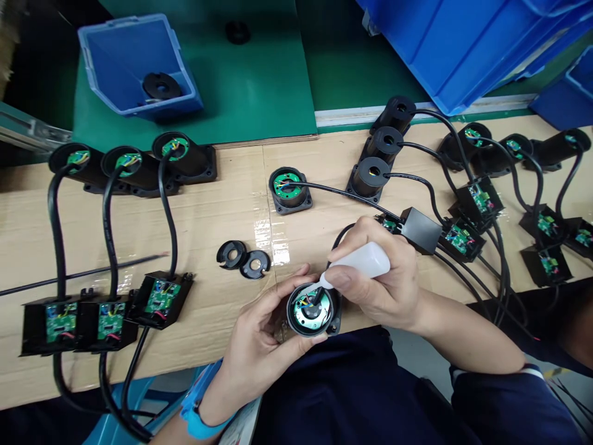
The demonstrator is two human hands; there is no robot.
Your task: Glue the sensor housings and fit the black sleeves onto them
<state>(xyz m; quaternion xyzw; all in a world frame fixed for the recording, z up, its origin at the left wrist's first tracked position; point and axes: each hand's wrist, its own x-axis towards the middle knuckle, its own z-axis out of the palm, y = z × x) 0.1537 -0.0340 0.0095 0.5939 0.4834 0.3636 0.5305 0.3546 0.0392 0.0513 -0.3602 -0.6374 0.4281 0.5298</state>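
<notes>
My left hand [264, 337] is wrapped round a black cylindrical housing [336, 312] at the table's front edge, its open end tilted up toward me. Inside sits a round green circuit board [311, 318] with coloured wires and a black cable. My right hand [389, 278] grips a small white squeeze bottle [365, 261], its thin nozzle pointing down at the housing's rim. Whether any liquid comes out cannot be made out. Two black slotted ring caps [254, 264] lie just left of the housing. Beyond my hands stands another wired housing [289, 190], open end up.
Wired housings [185, 157] with small circuit boxes [160, 300] stand at left. More housings [386, 145] and boxes [463, 238] crowd the right, their cables crossing the cardboard-covered table. A blue bin [134, 62] and a large blue crate [445, 49] are at the back.
</notes>
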